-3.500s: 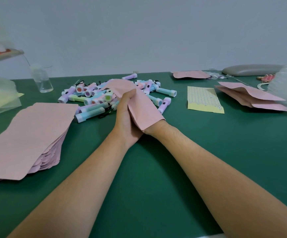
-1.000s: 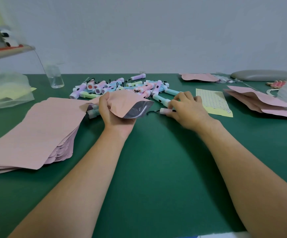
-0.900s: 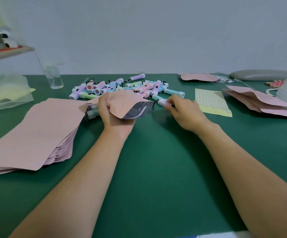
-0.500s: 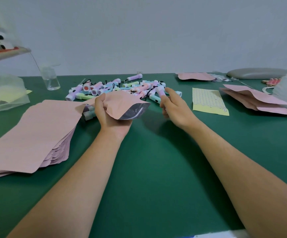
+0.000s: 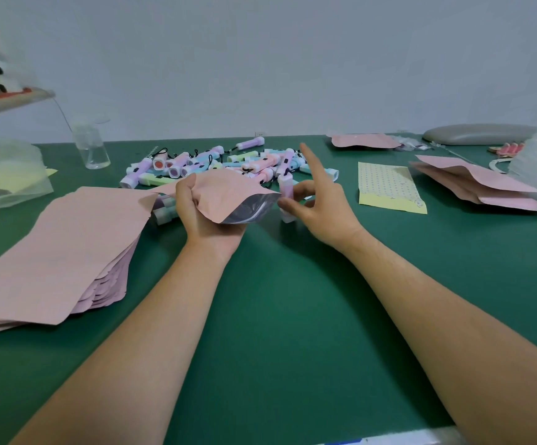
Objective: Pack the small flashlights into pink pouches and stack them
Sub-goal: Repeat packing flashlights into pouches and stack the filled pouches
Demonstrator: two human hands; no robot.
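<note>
A pink pouch (image 5: 225, 194) is gripped at its near edge by the left hand (image 5: 202, 216), thumb on top and fingers curled beneath, so that its mouth is held agape toward the right and the silvery lining is shown; a small pink-and-white flashlight (image 5: 286, 189) is pinched between the thumb and curled fingers of the right hand (image 5: 323, 208), the index finger being raised clear. The flashlight is held nearly upright just beside the pouch mouth and has not yet been inserted. Behind both hands a heap of loose pastel flashlights (image 5: 209, 163) is spread on the green table mat (image 5: 292, 316). A thick stack of flat pouches (image 5: 58, 248), judged to be empty, lies at the left, while a low pile of pink pouches (image 5: 476, 184) at the right is judged to be the packed stack, though its contents cannot be seen. One further pouch (image 5: 363, 141) lies at the far edge, and a yellow dotted sheet (image 5: 387, 187) lies between heap and pile. The task is thus judged to be at an early stage: few pouches done, many flashlights left
</note>
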